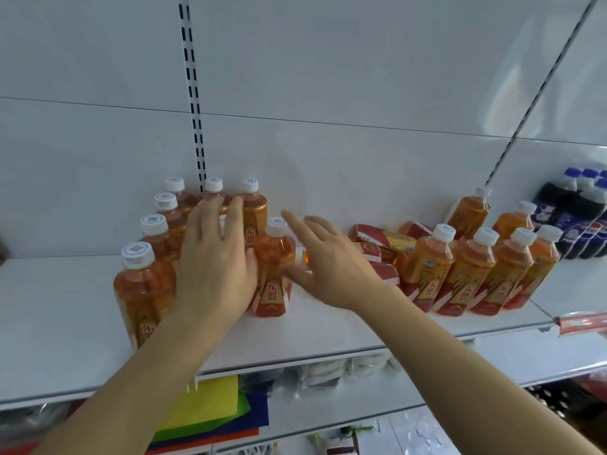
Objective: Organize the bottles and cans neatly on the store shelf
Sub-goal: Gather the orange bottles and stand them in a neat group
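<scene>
Several orange drink bottles with white caps stand in rows at the left of the white shelf [328, 326]. My left hand [216, 257] lies flat with straight fingers against this left group [144, 287], between the rows. One single bottle [274, 274] stands just right of that hand. My right hand [328, 261] is spread open beside this bottle, fingers straight, touching or nearly touching it. A second cluster of orange bottles [460, 270] stands at the right, with one bottle [469, 211] tilted against the back wall.
Red-and-gold cartons [377, 244] lie in a heap behind my right hand. Dark cola bottles with blue caps [578, 211] stand at the far right. The shelf's front edge runs below my forearms, with packaged goods and coloured sheets [210, 408] on the shelf underneath.
</scene>
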